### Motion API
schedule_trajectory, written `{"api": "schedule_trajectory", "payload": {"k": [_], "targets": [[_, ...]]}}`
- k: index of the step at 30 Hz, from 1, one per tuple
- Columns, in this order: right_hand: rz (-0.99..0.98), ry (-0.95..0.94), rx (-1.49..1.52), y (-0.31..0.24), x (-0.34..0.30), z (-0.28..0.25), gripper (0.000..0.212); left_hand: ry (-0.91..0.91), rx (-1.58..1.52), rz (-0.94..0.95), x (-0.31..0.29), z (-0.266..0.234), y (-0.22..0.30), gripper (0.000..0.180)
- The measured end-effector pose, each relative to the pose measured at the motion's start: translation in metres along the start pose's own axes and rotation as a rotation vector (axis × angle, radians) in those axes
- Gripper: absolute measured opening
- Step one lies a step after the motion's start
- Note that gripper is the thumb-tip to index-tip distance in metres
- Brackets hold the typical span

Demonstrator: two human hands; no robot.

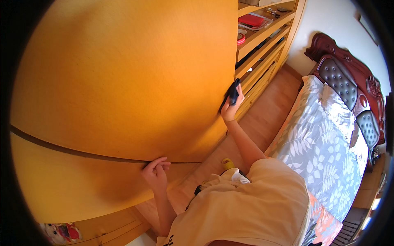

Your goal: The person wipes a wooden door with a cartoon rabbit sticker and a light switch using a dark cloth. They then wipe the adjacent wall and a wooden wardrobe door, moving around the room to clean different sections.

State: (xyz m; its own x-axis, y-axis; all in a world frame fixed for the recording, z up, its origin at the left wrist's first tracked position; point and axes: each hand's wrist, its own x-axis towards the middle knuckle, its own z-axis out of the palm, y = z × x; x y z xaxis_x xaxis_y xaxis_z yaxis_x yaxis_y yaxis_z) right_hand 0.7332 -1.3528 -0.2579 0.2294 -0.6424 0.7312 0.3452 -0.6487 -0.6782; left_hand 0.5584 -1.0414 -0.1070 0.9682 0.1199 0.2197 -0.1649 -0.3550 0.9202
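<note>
Two large yellow-orange wooden doors [135, 78] fill the left side, with a dark gap [82, 153] running between them. My left hand [156, 173] is at this gap, its fingers loosely bent and slightly apart, with no object in it. Whether its fingertips press on the lower door [102, 180] I cannot tell. Farther right, my right hand [234, 105] is closed around a slim black object [234, 92]; its exact kind does not show. That hand is beside the right edge of the big door, in front of the open shelves.
Beyond the door stand wooden shelves [266, 35] holding a red item [251, 19] and small things. A bed with grey leaf-patterned bedding [312, 151] and a carved dark headboard [349, 57] lies to the right. Wooden floor [273, 94] runs between. A yellow slipper [227, 164] shows below me.
</note>
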Motion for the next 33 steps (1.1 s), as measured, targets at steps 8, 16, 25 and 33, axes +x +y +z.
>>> {"api": "schedule_trajectory", "payload": {"k": [8, 16, 25, 33], "targets": [[-0.01, -0.147, 0.106, -0.082, -0.099, -0.018, 0.061, -0.008, -0.014, -0.033, -0.001, -0.002, 0.001, 0.03], [-0.928, -0.617, 0.366, -0.097, -0.165, -0.047, 0.026, -0.015, -0.006, -0.067, 0.0, -0.002, 0.0, 0.03], [-0.448, -0.516, -0.041, 0.059, -0.099, -0.049, 0.045, -0.016, -0.038, -0.019, 0.001, 0.001, -0.002, 0.03], [-0.137, -0.239, 0.06, -0.01, -0.009, -0.052, 0.043, -0.032, -0.02, -0.071, -0.004, -0.003, 0.01, 0.031]]}}
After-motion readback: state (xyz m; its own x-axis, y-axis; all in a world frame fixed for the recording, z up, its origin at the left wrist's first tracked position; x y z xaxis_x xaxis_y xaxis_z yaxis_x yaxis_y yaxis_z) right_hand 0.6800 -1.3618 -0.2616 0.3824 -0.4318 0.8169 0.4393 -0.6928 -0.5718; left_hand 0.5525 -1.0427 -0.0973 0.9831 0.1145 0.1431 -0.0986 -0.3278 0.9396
